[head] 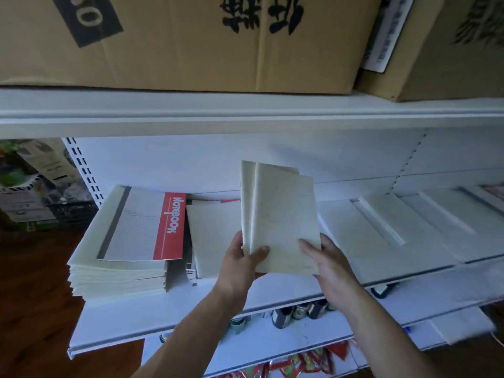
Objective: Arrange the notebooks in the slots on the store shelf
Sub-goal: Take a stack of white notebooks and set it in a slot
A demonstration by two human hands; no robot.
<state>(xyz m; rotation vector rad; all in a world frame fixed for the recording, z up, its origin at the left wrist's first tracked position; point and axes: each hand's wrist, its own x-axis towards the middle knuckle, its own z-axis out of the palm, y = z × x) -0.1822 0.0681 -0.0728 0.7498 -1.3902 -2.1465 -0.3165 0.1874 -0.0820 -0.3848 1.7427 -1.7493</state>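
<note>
Head view: the left hand grips the lower left corner of a small bundle of pale notebooks, thumb curled over the front cover. The right hand pinches the lower right corner, with one digit laid across the cover. The bundle stands nearly upright above the store shelf, touching nothing below. Its covers are fanned apart at the top, so it holds at least two books, loosely squared.

Just left of it lies a flat pile, and beyond that a tall stack topped by a cover with a red "NOTEBOOK" band. To the right, a row of pale notebooks lies overlapped along the shelf. Cardboard boxes sit on the shelf above.

The risk lies in that fanning. Both hands hold only the bottom corners, so a rear book could slide free as the bundle tips down. It might land askew across the neighbouring pile or drop past the shelf lip.
</note>
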